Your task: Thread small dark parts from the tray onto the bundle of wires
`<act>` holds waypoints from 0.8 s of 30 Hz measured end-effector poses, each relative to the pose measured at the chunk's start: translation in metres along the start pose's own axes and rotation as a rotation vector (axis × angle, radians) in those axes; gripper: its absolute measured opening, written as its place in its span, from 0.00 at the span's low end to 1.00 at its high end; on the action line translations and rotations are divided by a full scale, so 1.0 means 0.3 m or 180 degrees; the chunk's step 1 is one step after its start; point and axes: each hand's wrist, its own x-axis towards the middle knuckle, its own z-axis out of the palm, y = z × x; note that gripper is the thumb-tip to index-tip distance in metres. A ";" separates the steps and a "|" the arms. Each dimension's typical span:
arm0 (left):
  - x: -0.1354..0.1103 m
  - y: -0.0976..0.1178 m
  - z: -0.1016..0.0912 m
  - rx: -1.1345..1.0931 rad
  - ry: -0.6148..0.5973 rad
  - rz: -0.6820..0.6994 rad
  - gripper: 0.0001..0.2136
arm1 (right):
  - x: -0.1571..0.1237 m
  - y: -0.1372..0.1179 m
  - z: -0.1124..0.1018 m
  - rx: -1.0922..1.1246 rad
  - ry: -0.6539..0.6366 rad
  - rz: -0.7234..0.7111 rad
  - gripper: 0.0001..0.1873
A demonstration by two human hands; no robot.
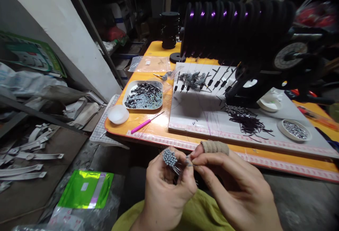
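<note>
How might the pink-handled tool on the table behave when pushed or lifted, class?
The pink-handled tool looks slim, so it is probably light. Its seemingly rounded handle may roll when pushed. Its thin, straight shaft suggests stiffness.

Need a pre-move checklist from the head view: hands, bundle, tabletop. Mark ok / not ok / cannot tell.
1. Left hand holding the grey-tipped bundle: ok.
2. Right hand fingers at the small grey piece: ok.
3. Firmness of that pinch: cannot tell; fingers partly hide it.
4. Pink-handled tool clear of both hands, on the table: ok.
5. Parts tray upright: ok.
6. Dark strips contained: not ok, loose on the board.
</note>
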 end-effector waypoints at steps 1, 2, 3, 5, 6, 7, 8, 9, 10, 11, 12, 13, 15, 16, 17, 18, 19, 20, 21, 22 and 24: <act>0.000 0.000 -0.001 -0.0055 -0.0002 -0.0041 0.09 | 0.002 0.000 0.001 0.0047 0.0018 0.0006 0.10; 0.001 0.001 -0.001 -0.0142 -0.0009 -0.0081 0.09 | 0.004 0.001 0.002 0.0106 0.0032 0.0029 0.10; 0.003 0.003 0.000 -0.0253 -0.0007 -0.0108 0.08 | 0.005 0.002 0.004 0.0173 0.0038 0.0075 0.10; 0.009 0.009 0.003 -0.0452 -0.0007 -0.0174 0.08 | 0.004 0.002 0.007 0.0333 0.0029 0.0216 0.11; 0.013 0.013 0.005 -0.0513 0.0009 -0.0200 0.08 | 0.002 0.002 0.008 0.0410 0.0036 0.0292 0.12; 0.016 0.016 0.007 -0.0542 0.0027 -0.0222 0.08 | 0.000 0.001 0.010 0.0465 0.0049 0.0353 0.13; 0.018 0.019 0.008 -0.0539 0.0035 -0.0247 0.09 | -0.001 0.000 0.011 0.0488 0.0067 0.0379 0.13; 0.019 0.021 0.009 -0.0517 0.0017 -0.0258 0.09 | -0.003 -0.001 0.011 0.0473 0.0087 0.0370 0.13; 0.019 0.021 0.009 -0.0496 -0.0010 -0.0253 0.09 | -0.003 -0.002 0.012 0.0424 0.0111 0.0330 0.13; 0.018 0.018 0.009 -0.0482 -0.0033 -0.0232 0.09 | -0.003 -0.002 0.012 0.0361 0.0132 0.0276 0.12; 0.017 0.014 0.008 -0.0472 -0.0064 -0.0223 0.09 | -0.003 -0.003 0.013 0.0301 0.0153 0.0230 0.11; 0.014 0.008 0.007 -0.0474 -0.0078 -0.0223 0.09 | -0.004 -0.003 0.013 0.0263 0.0168 0.0203 0.11; 0.010 -0.005 0.005 -0.0502 -0.0060 -0.0213 0.09 | -0.005 -0.002 0.014 0.0236 0.0192 0.0208 0.10; 0.008 -0.011 0.004 -0.0506 -0.0052 -0.0200 0.08 | -0.006 -0.001 0.014 0.0226 0.0196 0.0213 0.10; 0.007 -0.016 0.004 -0.0490 -0.0049 -0.0190 0.08 | -0.007 -0.001 0.014 0.0212 0.0186 0.0211 0.09; 0.007 -0.018 0.005 -0.0452 -0.0047 -0.0185 0.08 | -0.008 0.000 0.013 0.0195 0.0179 0.0205 0.09; 0.007 -0.019 0.006 -0.0396 -0.0043 -0.0182 0.09 | -0.009 0.001 0.012 0.0185 0.0169 0.0188 0.09; 0.008 -0.017 0.007 -0.0339 -0.0040 -0.0186 0.09 | -0.010 0.001 0.011 0.0174 0.0164 0.0171 0.10; 0.008 -0.014 0.009 -0.0295 -0.0029 -0.0196 0.09 | -0.010 0.001 0.010 0.0164 0.0145 0.0159 0.10; 0.009 -0.009 0.011 -0.0261 -0.0011 -0.0195 0.09 | -0.010 0.002 0.009 0.0157 0.0129 0.0145 0.10; 0.011 0.001 0.014 -0.0216 0.0044 -0.0164 0.09 | -0.011 0.002 0.008 0.0136 0.0107 0.0124 0.10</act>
